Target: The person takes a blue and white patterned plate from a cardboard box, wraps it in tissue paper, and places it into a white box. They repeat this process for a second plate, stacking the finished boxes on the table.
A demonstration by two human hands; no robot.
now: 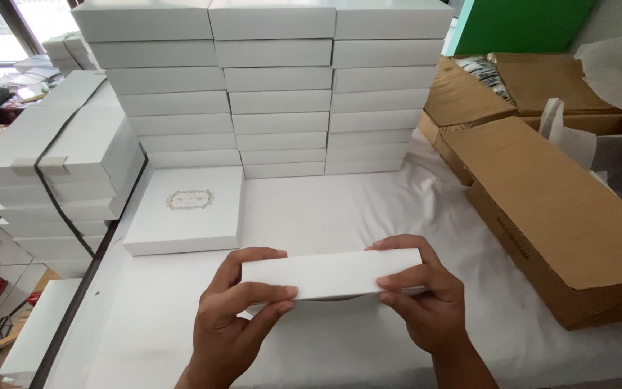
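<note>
Low in the middle of the frame, both hands grip one flat white box [332, 274], held edge-on above the white table [368, 209]. The left hand [235, 324] pinches its left end, thumb on top, fingers curled beneath. The right hand [426, 299] clamps the right end likewise. Just beyond, upper left of them, lies a lid [185, 209] with a gold emblem; stacked boxes [275, 86] rise behind.
</note>
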